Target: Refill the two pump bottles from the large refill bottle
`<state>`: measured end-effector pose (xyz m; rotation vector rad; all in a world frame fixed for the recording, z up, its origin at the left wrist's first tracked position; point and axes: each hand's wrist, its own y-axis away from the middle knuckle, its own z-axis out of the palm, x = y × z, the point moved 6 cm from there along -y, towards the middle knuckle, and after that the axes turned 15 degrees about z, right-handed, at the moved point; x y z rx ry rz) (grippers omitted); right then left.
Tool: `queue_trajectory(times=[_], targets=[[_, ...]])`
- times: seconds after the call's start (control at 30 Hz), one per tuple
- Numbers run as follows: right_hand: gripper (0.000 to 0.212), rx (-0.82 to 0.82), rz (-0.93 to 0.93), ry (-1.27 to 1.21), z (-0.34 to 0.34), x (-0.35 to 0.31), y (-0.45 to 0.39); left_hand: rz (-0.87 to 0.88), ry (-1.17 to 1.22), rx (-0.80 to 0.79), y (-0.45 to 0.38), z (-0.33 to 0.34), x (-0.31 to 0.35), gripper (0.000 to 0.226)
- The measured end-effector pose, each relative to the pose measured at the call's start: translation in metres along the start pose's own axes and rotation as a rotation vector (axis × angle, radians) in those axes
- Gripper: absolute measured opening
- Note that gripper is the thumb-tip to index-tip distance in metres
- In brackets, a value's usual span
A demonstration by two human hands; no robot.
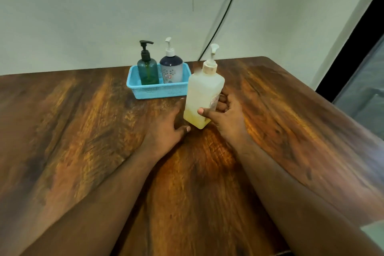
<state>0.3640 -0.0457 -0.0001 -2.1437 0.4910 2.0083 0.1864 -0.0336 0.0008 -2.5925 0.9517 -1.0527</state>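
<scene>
Three pump bottles are in view, along with one basket and one table.

The large refill bottle (202, 95) is pale and translucent, with a white pump and a shallow layer of yellow liquid at the bottom. It is tilted slightly, near the middle of the wooden table (83, 131), just in front of the right end of the basket. The right hand (225, 116) grips its lower half: thumb across the front face, fingers curled round the right side.

The left hand (168, 129) lies beside the bottle's base on the left, fingers extended and relaxed; it holds nothing. Whether it touches the bottle cannot be determined.

The blue basket (158, 90) stands at the far edge of the table, near the wall. It holds two upright pump bottles side by side: a green bottle (148, 70) with a black pump on the left, and a dark blue and white bottle (171, 68) with a white pump on the right.

One dark cable (226, 12) runs down the wall behind the table.
</scene>
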Motion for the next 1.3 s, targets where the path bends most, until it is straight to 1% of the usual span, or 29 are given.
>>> queue_trajectory(times=[0.1,0.17,0.23,0.33,0.47,0.6,0.7,0.77,0.87,0.93,1.03,1.2,1.23,1.27,1.3], targets=[[0.081,0.149,0.02,0.018,-0.034,-0.006,-0.016,-0.069,-0.104,-0.183,-0.034,0.023,0.008,0.085],[0.084,0.217,-0.006,0.025,-0.057,-0.012,-0.028,-0.039,-0.191,-0.339,-0.06,0.039,0.019,0.095],[0.079,0.266,-0.024,0.034,-0.08,-0.017,-0.043,-0.011,-0.236,-0.467,-0.085,0.055,0.032,0.097],[0.08,0.371,-0.032,0.049,-0.116,-0.026,-0.073,0.002,-0.215,-0.6,-0.126,0.078,0.051,0.095],[0.075,0.459,-0.101,0.112,-0.153,-0.048,-0.119,-0.078,-0.134,-0.758,-0.176,0.116,0.056,0.105],[0.08,0.49,-0.16,0.26,-0.183,-0.064,-0.176,-0.038,-0.21,-0.825,-0.234,0.151,0.052,0.105],[0.078,0.5,-0.169,0.302,-0.2,-0.067,-0.218,-0.063,-0.258,-0.787,-0.281,0.178,0.037,0.12],[0.077,0.505,-0.166,0.289,-0.207,-0.064,-0.242,-0.079,-0.295,-0.812,-0.301,0.188,0.035,0.132],[0.078,0.505,-0.142,0.263,-0.209,-0.052,-0.28,-0.119,-0.403,-0.912,-0.325,0.198,0.026,0.126],[0.078,0.512,-0.133,0.241,-0.208,-0.043,-0.299,-0.121,-0.487,-0.97,-0.332,0.203,0.023,0.127],[0.078,0.522,-0.138,0.22,-0.205,-0.037,-0.321,-0.07,-0.541,-0.978,-0.337,0.206,0.026,0.125],[0.08,0.572,-0.115,0.234,-0.2,-0.028,-0.343,-0.065,-0.509,-0.99,-0.339,0.212,0.02,0.124],[0.08,0.576,-0.093,0.237,-0.198,-0.028,-0.341,-0.089,-0.496,-0.989,-0.337,0.21,0.021,0.125],[0.081,0.574,-0.106,0.226,-0.198,-0.025,-0.342,-0.087,-0.495,-0.983,-0.337,0.209,0.023,0.127],[0.085,0.565,-0.078,0.217,-0.195,-0.022,-0.335,-0.074,-0.474,-0.968,-0.334,0.207,0.026,0.128]])
